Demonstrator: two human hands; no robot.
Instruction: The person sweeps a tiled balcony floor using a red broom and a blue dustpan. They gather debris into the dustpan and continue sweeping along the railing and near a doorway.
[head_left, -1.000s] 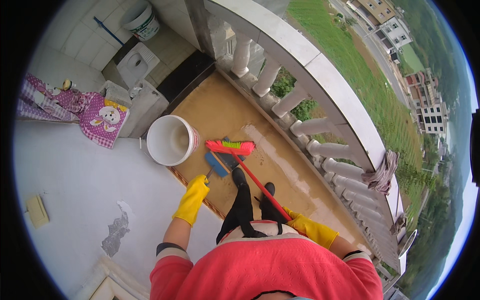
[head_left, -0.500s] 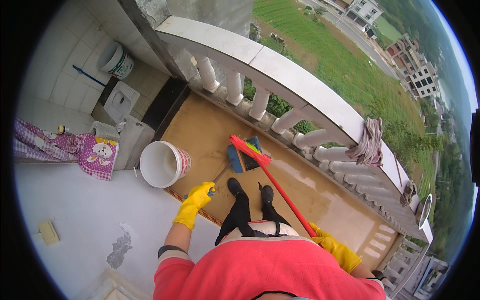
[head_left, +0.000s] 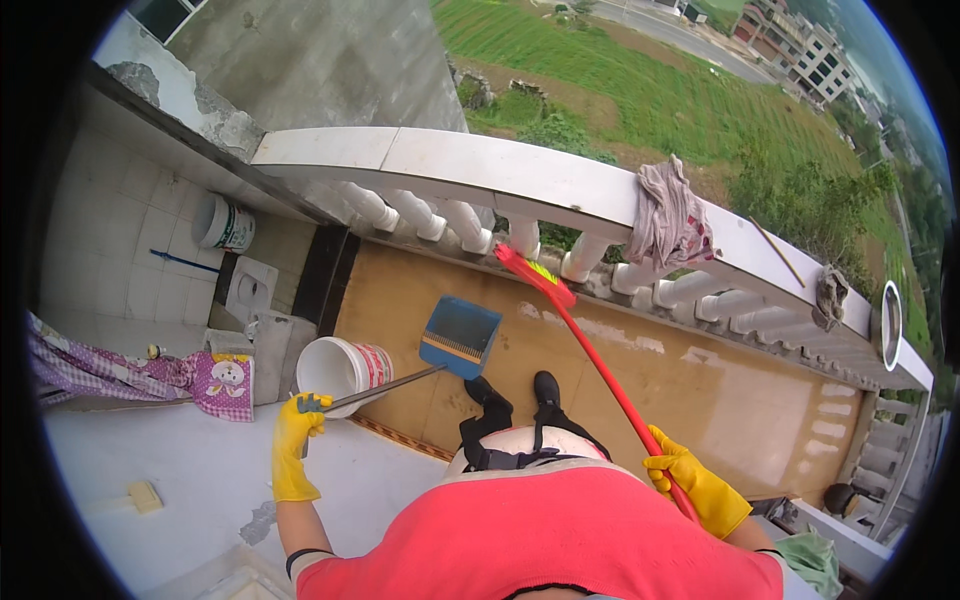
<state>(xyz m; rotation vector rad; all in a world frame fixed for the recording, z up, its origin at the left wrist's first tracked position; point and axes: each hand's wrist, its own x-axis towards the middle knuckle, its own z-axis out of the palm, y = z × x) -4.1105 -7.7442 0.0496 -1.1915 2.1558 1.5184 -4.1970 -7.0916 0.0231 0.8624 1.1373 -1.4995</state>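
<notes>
In a yellow rubber glove, my left hand (head_left: pixel 300 432) is closed round the end of a dustpan's long grey handle. The blue dustpan (head_left: pixel 461 334) with a comb-toothed edge is over the tan floor, ahead of my feet. My right hand (head_left: pixel 694 484), gloved the same, grips the red handle of a broom (head_left: pixel 612 388). The broom's red head with yellow-green bristles reaches toward the foot of the balusters, apart from the dustpan. A white bucket (head_left: pixel 335 368) stands between my left hand and the dustpan, partly behind the handle.
A white balustrade (head_left: pixel 450 165) runs along the far side, with a grey-pink rag (head_left: pixel 672 215) draped over its rail. At left are a squat toilet (head_left: pixel 250 288), another bucket (head_left: pixel 222 222) and a purple patterned cloth (head_left: pixel 222 385). Wet patches (head_left: pixel 740 430) shine on the floor at right.
My left hand has swung out to the left and raised the dustpan's handle, parting the pan from the broom. The broom head has moved toward the balusters. The view has turned and shifted.
</notes>
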